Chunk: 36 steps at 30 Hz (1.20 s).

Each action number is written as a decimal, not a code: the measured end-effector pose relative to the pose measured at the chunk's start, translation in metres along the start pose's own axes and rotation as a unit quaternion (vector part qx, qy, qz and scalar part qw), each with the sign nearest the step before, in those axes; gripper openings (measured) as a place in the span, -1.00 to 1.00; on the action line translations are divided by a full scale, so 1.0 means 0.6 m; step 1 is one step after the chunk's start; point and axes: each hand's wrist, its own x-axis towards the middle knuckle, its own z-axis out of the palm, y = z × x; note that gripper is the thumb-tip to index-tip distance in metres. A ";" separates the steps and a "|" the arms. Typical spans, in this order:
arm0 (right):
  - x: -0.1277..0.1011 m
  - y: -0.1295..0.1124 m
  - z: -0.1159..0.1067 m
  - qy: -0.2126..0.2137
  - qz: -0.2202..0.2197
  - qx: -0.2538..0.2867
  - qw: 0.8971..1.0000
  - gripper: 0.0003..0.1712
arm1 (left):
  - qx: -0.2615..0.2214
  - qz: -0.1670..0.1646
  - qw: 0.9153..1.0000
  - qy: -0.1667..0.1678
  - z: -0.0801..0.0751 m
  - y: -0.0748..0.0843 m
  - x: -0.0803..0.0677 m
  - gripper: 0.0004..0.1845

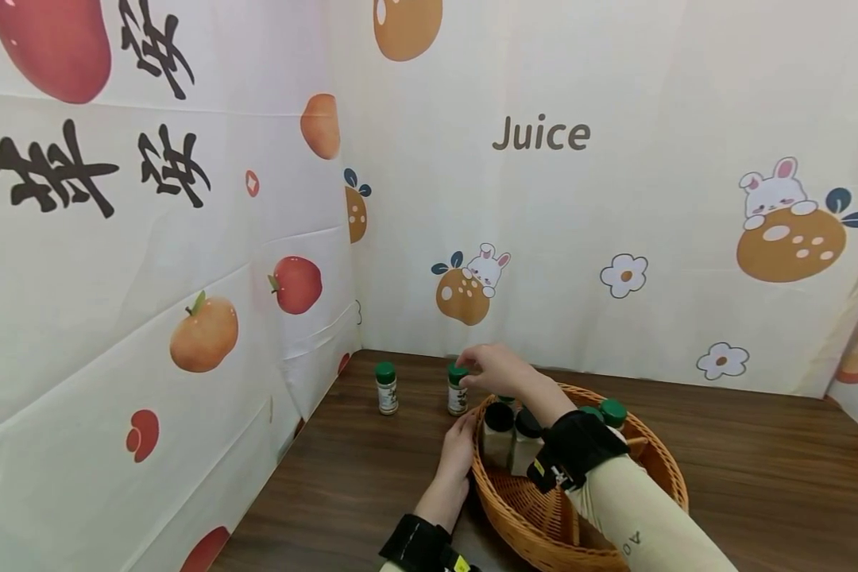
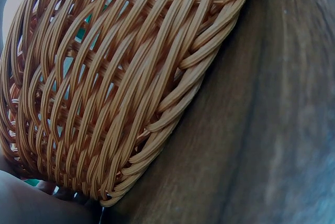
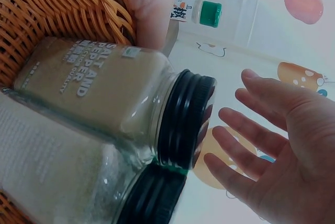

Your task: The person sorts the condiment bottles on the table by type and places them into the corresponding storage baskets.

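Observation:
Fingers spread, my right hand (image 1: pixel 496 370) reaches past the rim of a wicker basket (image 1: pixel 511 524). It is just beside a small green-capped seasoning bottle (image 1: pixel 457 399) upright on the table; its spread fingers hold nothing in the right wrist view. My left hand (image 1: pixel 456 453) grips the basket's left side near the rim, its fingertips partly hidden by the weave in the left wrist view. Inside the basket stand two black-capped seasoning jars (image 1: pixel 498 437), the nearer marked "salt and pepper" in the right wrist view. Green-capped bottles (image 1: pixel 613 412) are partly covered by my right arm.
Another green-capped seasoning bottle (image 1: pixel 386 389) stands farther left on the brown wooden table (image 1: pixel 329 492). Printed cloth walls (image 1: pixel 658 206) border the table at the back and left. A wooden divider (image 1: pixel 575 524) crosses the basket.

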 end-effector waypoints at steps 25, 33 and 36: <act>0.044 0.011 0.028 0.017 0.002 -0.003 1.000 -0.67 | -0.008 0.013 1.000 0.001 -0.001 -0.002 0.003 -0.47; 0.059 0.016 0.041 0.028 0.011 -0.016 0.999 -0.68 | -0.013 0.011 1.000 -0.002 0.000 -0.004 0.005 -0.49; 0.063 0.016 0.045 0.030 0.019 -0.014 0.999 -0.67 | -0.015 0.012 1.000 -0.001 0.000 -0.005 0.005 -0.50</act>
